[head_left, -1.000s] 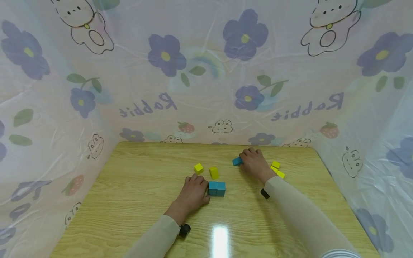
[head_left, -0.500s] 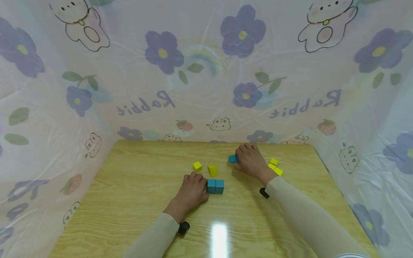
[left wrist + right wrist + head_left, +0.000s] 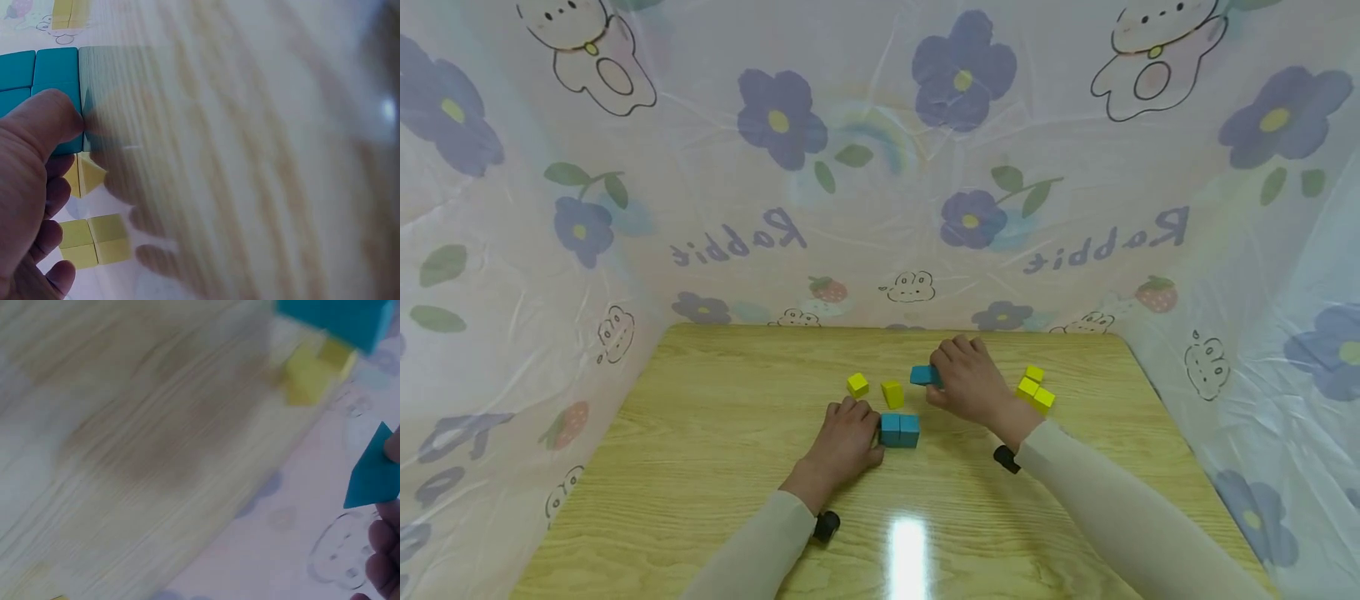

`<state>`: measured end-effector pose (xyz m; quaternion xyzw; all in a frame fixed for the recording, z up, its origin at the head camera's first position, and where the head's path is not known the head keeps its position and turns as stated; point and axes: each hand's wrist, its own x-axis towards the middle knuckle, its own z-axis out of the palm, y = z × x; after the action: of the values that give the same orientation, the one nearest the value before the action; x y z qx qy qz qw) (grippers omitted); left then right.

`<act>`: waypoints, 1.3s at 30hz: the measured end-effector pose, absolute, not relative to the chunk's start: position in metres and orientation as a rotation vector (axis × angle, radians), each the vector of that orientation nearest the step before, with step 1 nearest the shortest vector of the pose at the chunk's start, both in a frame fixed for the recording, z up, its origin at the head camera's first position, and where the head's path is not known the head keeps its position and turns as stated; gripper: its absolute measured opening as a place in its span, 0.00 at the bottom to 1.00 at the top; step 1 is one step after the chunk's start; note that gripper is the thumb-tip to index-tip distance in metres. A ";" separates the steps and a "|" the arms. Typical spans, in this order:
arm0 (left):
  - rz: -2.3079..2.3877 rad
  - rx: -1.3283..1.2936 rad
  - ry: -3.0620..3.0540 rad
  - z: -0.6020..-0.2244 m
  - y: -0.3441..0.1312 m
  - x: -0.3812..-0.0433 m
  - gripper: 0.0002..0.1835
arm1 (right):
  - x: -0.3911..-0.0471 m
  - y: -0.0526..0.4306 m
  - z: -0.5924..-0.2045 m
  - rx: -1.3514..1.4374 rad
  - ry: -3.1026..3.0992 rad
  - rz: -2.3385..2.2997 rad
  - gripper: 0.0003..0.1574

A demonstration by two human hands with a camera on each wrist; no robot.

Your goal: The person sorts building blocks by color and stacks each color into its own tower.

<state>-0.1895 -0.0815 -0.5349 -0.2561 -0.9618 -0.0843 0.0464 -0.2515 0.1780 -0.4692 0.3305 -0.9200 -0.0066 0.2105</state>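
Note:
Two blue cubes (image 3: 899,430) stand side by side on the wooden table in the head view. My left hand (image 3: 844,446) holds them at their left end; in the left wrist view its thumb (image 3: 53,119) lies on the face of one cube and the fingertips curl behind. Farther back and to the right, my right hand (image 3: 970,383) pinches another blue block (image 3: 924,375). That block (image 3: 374,472) shows a slanted, pointed outline in the right wrist view, its other end covered by the fingers.
Behind the cubes are a yellow cube (image 3: 857,384) and a yellow wedge-like block (image 3: 892,394). Several yellow blocks (image 3: 1028,388) sit close together right of my right hand. A patterned curtain (image 3: 880,167) rises along the table's back and sides.
My right hand has carried its blue block leftward, toward the yellow wedge-like block and the two cubes. The left hand stays at the cubes.

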 end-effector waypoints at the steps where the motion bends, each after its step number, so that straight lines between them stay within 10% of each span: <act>1: -0.259 -0.782 -2.934 -0.535 -0.082 -0.190 0.17 | -0.248 0.175 -0.467 0.928 -2.557 0.007 0.21; 39: -0.260 -0.773 -2.927 -0.536 -0.082 -0.191 0.17 | -0.208 0.141 -0.474 1.116 -2.588 0.027 0.18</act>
<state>-0.1915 -0.0815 -0.5361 -0.2540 -0.9621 -0.0854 0.0513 -0.2076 0.1411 -0.4742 0.3907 -0.9063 0.0095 0.1607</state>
